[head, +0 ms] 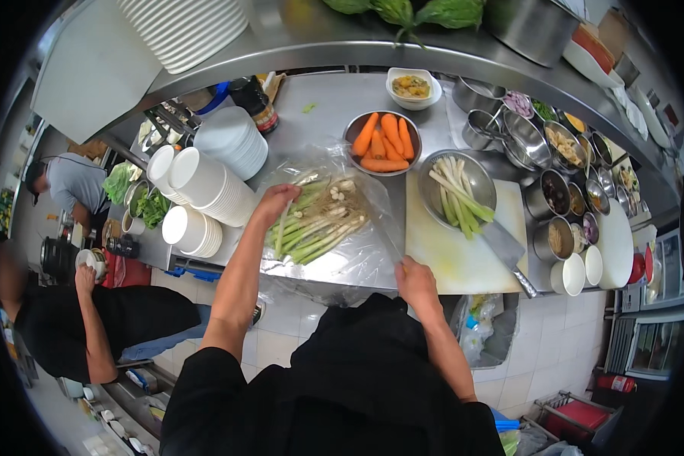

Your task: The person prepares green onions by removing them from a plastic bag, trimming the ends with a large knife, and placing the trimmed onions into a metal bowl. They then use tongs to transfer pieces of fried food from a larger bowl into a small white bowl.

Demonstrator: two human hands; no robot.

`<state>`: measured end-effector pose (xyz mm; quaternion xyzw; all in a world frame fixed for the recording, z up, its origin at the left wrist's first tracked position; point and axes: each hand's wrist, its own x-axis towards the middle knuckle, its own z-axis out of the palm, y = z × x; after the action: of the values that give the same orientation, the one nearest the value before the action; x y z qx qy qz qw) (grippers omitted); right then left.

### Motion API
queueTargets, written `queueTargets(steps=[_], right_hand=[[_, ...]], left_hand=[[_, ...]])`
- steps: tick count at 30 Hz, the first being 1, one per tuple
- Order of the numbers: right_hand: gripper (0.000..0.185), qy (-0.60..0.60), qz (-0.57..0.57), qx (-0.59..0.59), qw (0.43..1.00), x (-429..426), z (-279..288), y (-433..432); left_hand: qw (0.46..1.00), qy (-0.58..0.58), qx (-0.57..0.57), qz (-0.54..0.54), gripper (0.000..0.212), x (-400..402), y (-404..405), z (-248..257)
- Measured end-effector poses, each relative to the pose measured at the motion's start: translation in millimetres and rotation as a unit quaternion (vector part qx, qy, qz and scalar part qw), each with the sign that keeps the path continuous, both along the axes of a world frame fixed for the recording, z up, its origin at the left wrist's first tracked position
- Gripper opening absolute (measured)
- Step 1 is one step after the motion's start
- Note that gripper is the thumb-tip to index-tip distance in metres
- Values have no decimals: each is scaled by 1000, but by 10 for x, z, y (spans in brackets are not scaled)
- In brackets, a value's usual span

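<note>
Spring onions [319, 225] with roots still on lie in a loose pile on a clear plastic bag [370, 259] on the steel counter. At the pile's left side my left hand [276, 202] pinches a pale spring onion stalk [281, 228] that hangs from its fingers. My right hand [417, 282], by the counter's front edge, grips a knife [383, 225] whose blade points up and left over the bag. To the right, a steel colander [433, 162] with trimmed spring onions [456, 194] sits on a white cutting board [433, 262]. A cleaver [503, 246] rests on that board.
A steel bowl [355, 130] of carrots [392, 139] stands behind the bag. Stacked white tubs [211, 182] crowd the left, and steel pots [554, 239] the right. A steel shelf [319, 60] overhangs the back. A person in black [108, 319] stands at left, holding a bowl.
</note>
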<state>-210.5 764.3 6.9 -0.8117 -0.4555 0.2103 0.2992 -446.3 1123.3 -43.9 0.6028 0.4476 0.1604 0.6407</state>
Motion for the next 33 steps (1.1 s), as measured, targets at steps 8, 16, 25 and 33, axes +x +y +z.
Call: queueTargets(steps=[8, 16, 25, 33], right_hand=[[21, 23, -46, 36, 998, 211, 230, -356], [23, 27, -185, 87, 978, 740, 805, -842], [26, 118, -202, 86, 968, 693, 426, -1239], [23, 28, 37, -34, 998, 151, 70, -438]], left_hand=[[951, 162, 263, 15, 37, 184, -516, 188], [996, -82, -23, 13, 58, 2661, -946, 921], [926, 136, 335, -104, 25, 2033, -1152, 968], [840, 305, 441, -82, 27, 825, -1529, -114]])
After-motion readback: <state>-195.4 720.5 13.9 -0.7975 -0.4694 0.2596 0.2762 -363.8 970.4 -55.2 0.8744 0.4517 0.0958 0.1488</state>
